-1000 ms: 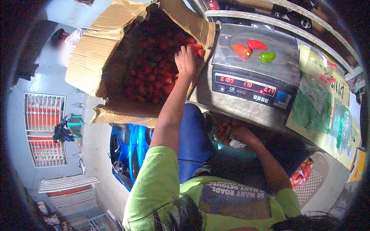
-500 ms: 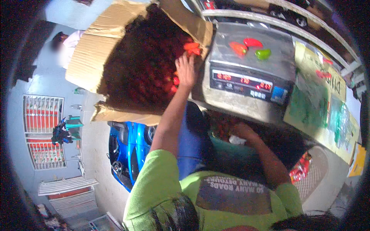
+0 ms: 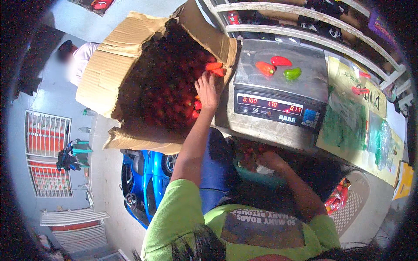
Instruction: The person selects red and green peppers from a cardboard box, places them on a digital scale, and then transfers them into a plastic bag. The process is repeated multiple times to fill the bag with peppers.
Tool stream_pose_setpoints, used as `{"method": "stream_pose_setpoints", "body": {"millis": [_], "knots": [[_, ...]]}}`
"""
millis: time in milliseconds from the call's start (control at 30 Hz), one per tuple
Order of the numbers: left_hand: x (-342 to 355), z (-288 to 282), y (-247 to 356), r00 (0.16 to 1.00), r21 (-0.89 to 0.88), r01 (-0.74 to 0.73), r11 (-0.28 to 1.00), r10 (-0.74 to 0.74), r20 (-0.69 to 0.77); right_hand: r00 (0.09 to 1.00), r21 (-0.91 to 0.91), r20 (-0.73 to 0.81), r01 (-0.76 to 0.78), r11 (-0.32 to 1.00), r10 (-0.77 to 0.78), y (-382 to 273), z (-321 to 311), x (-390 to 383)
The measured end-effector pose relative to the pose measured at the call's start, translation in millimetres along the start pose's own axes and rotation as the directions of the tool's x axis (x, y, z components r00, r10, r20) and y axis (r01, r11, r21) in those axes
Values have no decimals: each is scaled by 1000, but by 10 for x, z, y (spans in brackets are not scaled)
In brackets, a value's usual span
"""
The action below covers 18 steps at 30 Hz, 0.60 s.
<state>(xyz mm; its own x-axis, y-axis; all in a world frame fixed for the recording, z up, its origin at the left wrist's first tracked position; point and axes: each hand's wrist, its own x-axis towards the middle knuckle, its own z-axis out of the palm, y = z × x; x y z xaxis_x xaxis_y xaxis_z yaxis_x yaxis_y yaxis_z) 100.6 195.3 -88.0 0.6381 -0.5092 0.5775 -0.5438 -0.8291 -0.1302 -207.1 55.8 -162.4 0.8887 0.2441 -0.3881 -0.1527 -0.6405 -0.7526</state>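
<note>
My left hand (image 3: 206, 90) reaches into a large cardboard box (image 3: 111, 65) of dark red peppers (image 3: 167, 93). Its fingers are stretched and apart, resting on the heap just short of two orange-red peppers (image 3: 214, 66) by the box's right side. Lower and to the right, in shadow, my right hand (image 3: 272, 161) is closed over a teal tub (image 3: 257, 176). A small white thing (image 3: 264, 170) shows at its fingers, its kind unclear. On the digital scale (image 3: 248, 80) lie a red pepper (image 3: 281, 61), an orange-red pepper (image 3: 265, 68) and a green pepper (image 3: 292, 74).
Right of the scale, plastic bags (image 3: 348, 117) lie on a pale cardboard sheet (image 3: 335, 74). A white metal rack (image 3: 278, 28) runs behind. Below right stands a beige basket (image 3: 355, 204) beside red packets (image 3: 337, 199). A blue toy vehicle (image 3: 150, 182) stands below the box. Someone sits far left.
The whole view has shifted, so the box and scale sit slightly lower in the picture. My left hand stays by the same peppers, and my right hand remains over the tub.
</note>
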Motion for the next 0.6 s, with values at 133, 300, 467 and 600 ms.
{"method": "stream_pose_setpoints", "body": {"millis": [133, 300, 467, 600], "knots": [[285, -220, -41, 982, -59, 183, 981, -185, -25, 985, -152, 127, -94, 984, 114, 246, 165, 154], [376, 161, -854, 658, -85, 722, 687, -643, 391, 992, -96, 88, -84, 992, 93, 131, 109, 66], [523, 251, -927, 633, -85, 730, 679, -623, 459, 997, -172, 79, -10, 985, 24, 414, 311, 181], [385, 183, -1090, 632, -128, 746, 653, -635, 443, 919, 19, -389, -58, 998, 61, -194, 127, -95]]}}
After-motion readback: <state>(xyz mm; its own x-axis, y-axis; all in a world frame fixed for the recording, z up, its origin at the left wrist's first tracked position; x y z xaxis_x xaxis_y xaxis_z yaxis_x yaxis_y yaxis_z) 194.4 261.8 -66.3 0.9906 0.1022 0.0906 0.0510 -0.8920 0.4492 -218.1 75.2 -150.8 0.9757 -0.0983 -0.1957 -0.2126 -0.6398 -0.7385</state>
